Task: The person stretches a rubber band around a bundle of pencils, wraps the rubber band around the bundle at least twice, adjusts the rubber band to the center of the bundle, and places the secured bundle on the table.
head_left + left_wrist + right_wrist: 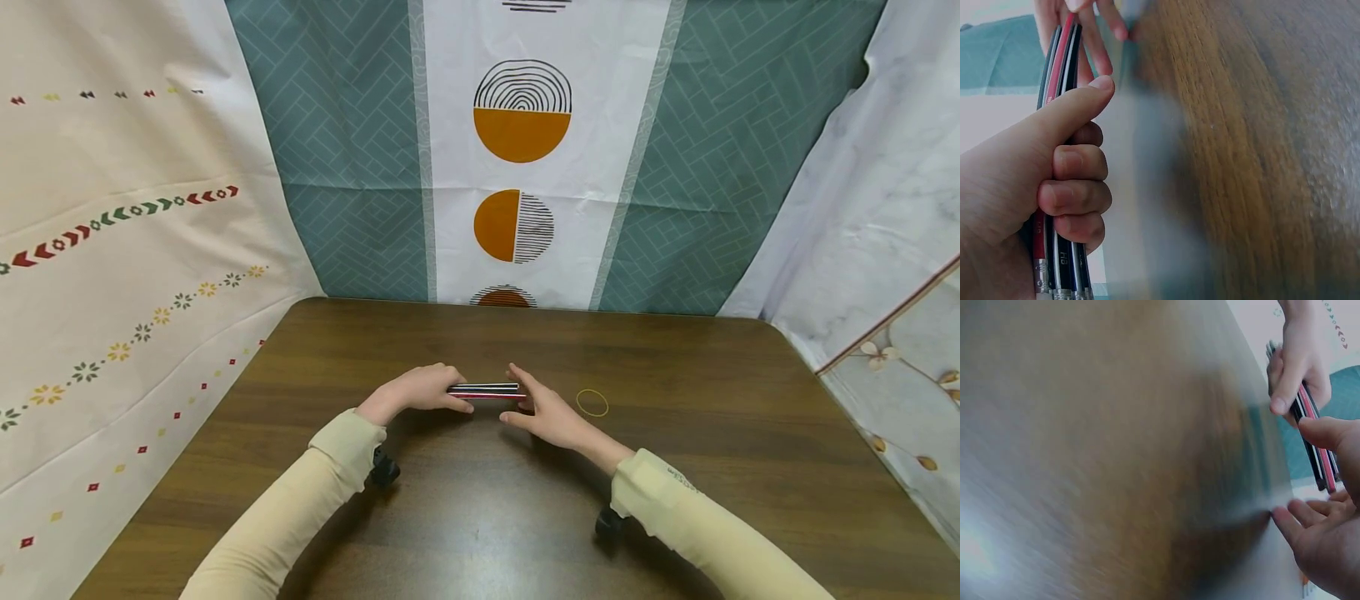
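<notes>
A bundle of several pencils (486, 392), black-and-white striped with red ones among them, is held sideways above the table. My left hand (422, 389) grips it at the left end, fingers curled round it in the left wrist view, where metal ferrules (1063, 292) show below the fist. Around the far end, my right hand (553, 418) spreads its thumb and fingers. In the right wrist view its thumb (1322, 432) lies close beside the pencils; whether it touches them I cannot tell. A thin yellow rubber band (592, 402) lies on the table right of my right hand.
The brown wooden table (465, 517) reaches back to a green and white patterned curtain (352, 167). Patterned cloth (135, 250) hangs at the left, and a marbled, flowered cloth (885, 250) at the right. Dark wrist devices (384, 469) sit under both forearms.
</notes>
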A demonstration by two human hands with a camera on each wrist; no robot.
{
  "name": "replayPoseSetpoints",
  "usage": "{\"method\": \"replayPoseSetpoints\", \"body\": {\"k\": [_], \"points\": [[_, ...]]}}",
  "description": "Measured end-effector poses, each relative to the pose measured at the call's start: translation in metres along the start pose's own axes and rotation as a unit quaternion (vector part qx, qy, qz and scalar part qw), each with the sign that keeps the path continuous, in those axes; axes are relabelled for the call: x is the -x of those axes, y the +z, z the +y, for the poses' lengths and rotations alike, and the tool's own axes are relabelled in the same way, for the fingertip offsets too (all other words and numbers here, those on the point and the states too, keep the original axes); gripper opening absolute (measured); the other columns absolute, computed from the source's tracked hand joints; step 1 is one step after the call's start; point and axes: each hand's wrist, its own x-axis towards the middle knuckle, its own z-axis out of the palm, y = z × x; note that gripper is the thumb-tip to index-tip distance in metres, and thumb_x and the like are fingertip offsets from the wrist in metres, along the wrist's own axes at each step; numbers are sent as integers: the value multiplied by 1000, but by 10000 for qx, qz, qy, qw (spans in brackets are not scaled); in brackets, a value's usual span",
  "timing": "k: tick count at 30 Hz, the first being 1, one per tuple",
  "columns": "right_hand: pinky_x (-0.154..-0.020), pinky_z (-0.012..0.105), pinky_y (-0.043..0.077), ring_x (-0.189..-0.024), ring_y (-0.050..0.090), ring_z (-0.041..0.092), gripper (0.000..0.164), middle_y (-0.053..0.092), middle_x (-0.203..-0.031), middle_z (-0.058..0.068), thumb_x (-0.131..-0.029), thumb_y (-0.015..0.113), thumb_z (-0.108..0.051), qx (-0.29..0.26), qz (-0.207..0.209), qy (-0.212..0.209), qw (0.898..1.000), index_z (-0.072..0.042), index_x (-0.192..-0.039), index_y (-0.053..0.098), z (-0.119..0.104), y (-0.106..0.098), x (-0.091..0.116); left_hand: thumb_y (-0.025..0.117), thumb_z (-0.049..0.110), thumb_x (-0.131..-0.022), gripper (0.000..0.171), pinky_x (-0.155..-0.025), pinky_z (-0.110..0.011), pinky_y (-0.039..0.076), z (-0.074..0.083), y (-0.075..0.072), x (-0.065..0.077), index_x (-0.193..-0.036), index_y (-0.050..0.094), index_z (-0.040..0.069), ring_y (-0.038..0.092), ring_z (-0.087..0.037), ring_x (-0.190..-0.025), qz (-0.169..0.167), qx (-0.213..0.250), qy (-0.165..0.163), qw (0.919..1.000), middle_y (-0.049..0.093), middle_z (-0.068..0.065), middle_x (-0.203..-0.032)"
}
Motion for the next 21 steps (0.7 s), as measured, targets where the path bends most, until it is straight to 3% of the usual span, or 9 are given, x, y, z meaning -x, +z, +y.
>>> {"method": "replayPoseSetpoints", "body": {"k": [4,9,14,21], "points": [[-115,49,35,-147,32,38,93,14,-165,19,-94,66,-14,-688,57,269,9973,-5,-158,-1,-6,6,7,70,43,-90,27,-59,-24,39,2,0,-1,-91,71,16,47,-6,-63,75,-66,-43,9999,58,8,-72],[-120,54,21,-152,14,39,98,-1,-167,17,-94,62,-5,-1207,207,514,9911,-9,-157,-13,-11,12,10,70,42,-90,26,-57,-23,37,5,0,-5,-86,69,16,44,-5,-60,100,-77,-39,9999,54,8,-68],[-121,56,16,-153,8,40,102,-9,-167,16,-93,59,-2,-1264,207,658,9896,-12,-155,-21,-12,16,9,71,42,-90,27,-57,-22,37,9,-1,-8,-88,70,15,45,-5,-59,89,-154,-4,9998,56,8,-69],[-119,58,21,-150,9,49,107,-13,-167,12,-90,58,0,-1740,181,826,9811,-18,-154,-26,-12,16,5,71,42,-90,29,-59,-23,40,12,-3,-10,-95,72,14,48,-6,-62,139,-294,-92,9994,61,7,-74]]}}
